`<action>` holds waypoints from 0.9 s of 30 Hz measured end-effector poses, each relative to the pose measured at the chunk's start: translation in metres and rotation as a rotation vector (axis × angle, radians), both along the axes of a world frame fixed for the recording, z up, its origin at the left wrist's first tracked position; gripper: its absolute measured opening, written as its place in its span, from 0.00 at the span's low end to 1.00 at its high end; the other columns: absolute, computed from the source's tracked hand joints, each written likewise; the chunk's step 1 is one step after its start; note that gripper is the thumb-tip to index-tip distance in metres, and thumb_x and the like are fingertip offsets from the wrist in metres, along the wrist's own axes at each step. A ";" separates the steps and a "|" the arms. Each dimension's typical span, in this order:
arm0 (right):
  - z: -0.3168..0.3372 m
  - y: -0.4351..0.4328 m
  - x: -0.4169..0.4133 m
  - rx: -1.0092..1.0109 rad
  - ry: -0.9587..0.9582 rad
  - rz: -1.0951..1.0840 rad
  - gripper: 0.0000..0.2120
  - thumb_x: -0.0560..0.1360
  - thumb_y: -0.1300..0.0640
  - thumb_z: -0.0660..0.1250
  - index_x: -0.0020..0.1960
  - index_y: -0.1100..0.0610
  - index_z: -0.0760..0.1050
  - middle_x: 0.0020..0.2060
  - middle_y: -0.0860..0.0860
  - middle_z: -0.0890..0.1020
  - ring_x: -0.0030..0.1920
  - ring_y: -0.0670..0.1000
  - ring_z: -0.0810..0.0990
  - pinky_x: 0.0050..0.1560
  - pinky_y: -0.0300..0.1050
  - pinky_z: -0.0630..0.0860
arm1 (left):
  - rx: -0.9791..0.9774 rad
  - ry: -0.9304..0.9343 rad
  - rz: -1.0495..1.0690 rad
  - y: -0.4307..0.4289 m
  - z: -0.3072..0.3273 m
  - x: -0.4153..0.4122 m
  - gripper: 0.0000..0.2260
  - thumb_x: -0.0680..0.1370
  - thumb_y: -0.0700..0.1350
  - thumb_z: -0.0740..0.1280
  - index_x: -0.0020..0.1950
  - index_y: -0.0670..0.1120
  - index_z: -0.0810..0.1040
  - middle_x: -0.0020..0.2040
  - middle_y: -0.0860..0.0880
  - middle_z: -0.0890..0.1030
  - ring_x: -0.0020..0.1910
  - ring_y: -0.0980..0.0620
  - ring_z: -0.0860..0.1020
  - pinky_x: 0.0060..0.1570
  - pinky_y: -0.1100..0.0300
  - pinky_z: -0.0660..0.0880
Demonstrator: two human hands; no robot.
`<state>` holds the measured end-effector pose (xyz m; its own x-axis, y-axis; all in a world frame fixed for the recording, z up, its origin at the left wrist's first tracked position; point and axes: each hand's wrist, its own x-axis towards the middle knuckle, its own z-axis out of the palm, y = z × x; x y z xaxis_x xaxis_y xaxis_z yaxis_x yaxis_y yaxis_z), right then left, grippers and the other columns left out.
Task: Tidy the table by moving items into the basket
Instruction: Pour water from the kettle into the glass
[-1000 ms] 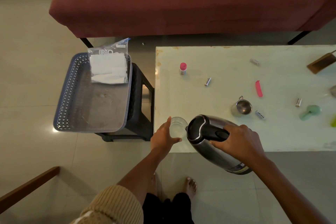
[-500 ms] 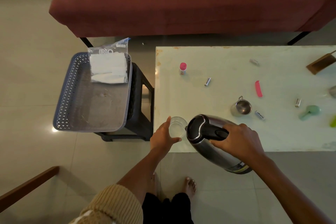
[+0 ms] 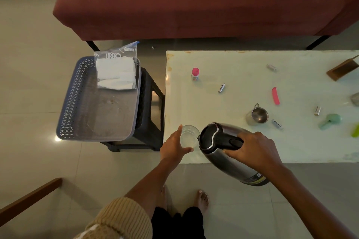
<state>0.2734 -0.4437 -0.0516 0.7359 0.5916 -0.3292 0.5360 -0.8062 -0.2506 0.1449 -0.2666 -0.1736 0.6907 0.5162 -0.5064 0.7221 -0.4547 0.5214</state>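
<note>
Left of the surface [image 3: 242, 60], on a dark stool [image 3: 150, 102], stands the basket [image 3: 68, 106]; it holds only a clear bag of white sheets [image 3: 116, 69] at its far end, the rest of its floor is bare. At the near left corner of the surface stands a clear glass [image 3: 189, 135]. The left hand [image 3: 173, 146] is curled around it, thumb on the near side and fingers on the far side, and the glass seems to rest on the surface. Just right of the glass, the right hand [image 3: 250, 149] is closed around the black handle of a steel kettle [image 3: 219, 141]. The kettle is tilted, its lid and spout toward the glass and its base hanging past the near edge of the surface. If water is pouring, I cannot tell.

Further right on the surface lie a pink-capped bottle [image 3: 195, 74], several batteries, a small steel cup [image 3: 257, 115], a pink clip [image 3: 275, 95] and some green things at the right edge.

I judge the step in hand is the taking of glass and kettle, so the tidying is near its beginning. The next move calls for lifting both clear of the surface and carrying them left to the bare part of the basket. The kettle should come upright first, so that nothing spills.
</note>
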 end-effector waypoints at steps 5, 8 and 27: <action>0.000 -0.001 -0.001 0.011 0.003 -0.011 0.19 0.65 0.37 0.69 0.44 0.52 0.77 0.26 0.41 0.65 0.32 0.48 0.70 0.33 0.41 0.67 | -0.009 -0.006 0.012 0.000 0.001 -0.001 0.43 0.69 0.55 0.74 0.76 0.53 0.52 0.71 0.51 0.70 0.67 0.49 0.71 0.60 0.52 0.73; 0.000 -0.001 -0.001 0.016 -0.007 -0.002 0.20 0.65 0.37 0.69 0.46 0.52 0.78 0.27 0.41 0.65 0.32 0.47 0.69 0.33 0.40 0.66 | -0.003 -0.001 0.003 0.000 0.001 0.000 0.43 0.69 0.56 0.74 0.76 0.53 0.52 0.71 0.51 0.70 0.68 0.49 0.70 0.60 0.52 0.73; 0.003 0.001 -0.001 0.007 -0.008 -0.013 0.20 0.65 0.37 0.68 0.48 0.52 0.78 0.31 0.45 0.70 0.34 0.49 0.71 0.37 0.41 0.69 | 0.003 0.007 0.004 0.000 0.000 0.000 0.43 0.69 0.56 0.74 0.76 0.53 0.52 0.70 0.50 0.71 0.67 0.48 0.71 0.60 0.51 0.74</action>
